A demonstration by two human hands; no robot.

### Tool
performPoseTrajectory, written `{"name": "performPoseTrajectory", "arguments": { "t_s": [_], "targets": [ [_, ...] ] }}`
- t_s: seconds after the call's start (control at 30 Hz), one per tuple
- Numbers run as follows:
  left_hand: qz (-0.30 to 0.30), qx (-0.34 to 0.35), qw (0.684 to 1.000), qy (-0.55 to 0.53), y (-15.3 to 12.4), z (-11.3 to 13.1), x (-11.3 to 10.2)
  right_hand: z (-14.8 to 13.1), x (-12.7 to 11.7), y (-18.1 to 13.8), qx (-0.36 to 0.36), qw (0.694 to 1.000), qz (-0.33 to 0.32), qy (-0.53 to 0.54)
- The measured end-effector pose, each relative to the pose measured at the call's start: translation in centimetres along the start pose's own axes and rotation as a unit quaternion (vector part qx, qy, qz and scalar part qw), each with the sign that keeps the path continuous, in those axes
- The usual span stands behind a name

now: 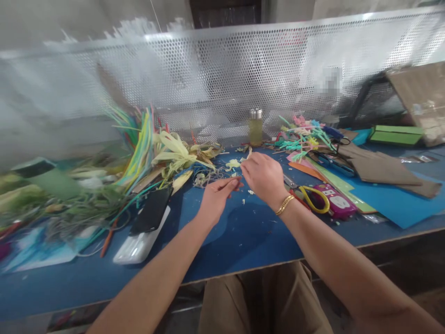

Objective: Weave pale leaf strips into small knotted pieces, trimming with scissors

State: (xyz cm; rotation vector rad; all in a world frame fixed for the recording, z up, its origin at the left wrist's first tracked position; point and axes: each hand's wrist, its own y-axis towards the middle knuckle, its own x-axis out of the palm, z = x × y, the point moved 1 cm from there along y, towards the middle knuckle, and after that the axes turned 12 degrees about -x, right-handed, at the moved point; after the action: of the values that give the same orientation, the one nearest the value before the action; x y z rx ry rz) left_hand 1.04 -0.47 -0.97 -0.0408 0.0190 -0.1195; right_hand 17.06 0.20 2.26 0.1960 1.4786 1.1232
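Observation:
Over the middle of the blue table, my left hand (pixel 217 197) is closed in a pinch, thumb against fingers. Whatever it holds, if anything, is too small to make out. Just to its right, my right hand (pixel 263 175), with a gold bracelet (pixel 285 205) at the wrist, is curled closed with its back to me; its fingertips are hidden. Small pale scraps (pixel 233 163) lie beyond and beneath the hands. Close by on the left are a tangle of grey-green string (pixel 207 177) and dried corn husks (pixel 177 152). Yellow-handled scissors (pixel 314 199) lie right of my right wrist.
A black phone (pixel 152 211) rests on a white case at left, beside heaped strings and coloured pipe cleaners (pixel 142 148). A bottle (pixel 256 127) stands behind, before a perforated metal panel (pixel 222 79). At right are a purple tape measure (pixel 336 202), coloured paper (pixel 392 199) and cardboard (pixel 380 167).

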Motion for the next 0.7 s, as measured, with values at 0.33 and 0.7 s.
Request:
{"name": "performPoseTrajectory", "arguments": {
  "t_s": [0.33, 0.7],
  "targets": [
    [-0.023, -0.189, 0.931, -0.312, 0.9, -0.5, -0.2, -3.6, 0.6, -0.1, -0.122, 0.990, -0.073, -0.017],
    [-0.017, -0.213, 0.914, -0.345, 1.8, -0.7, -1.3, -3.8, 0.9, -0.1, -0.100, 0.988, -0.065, 0.103]
  ]
}}
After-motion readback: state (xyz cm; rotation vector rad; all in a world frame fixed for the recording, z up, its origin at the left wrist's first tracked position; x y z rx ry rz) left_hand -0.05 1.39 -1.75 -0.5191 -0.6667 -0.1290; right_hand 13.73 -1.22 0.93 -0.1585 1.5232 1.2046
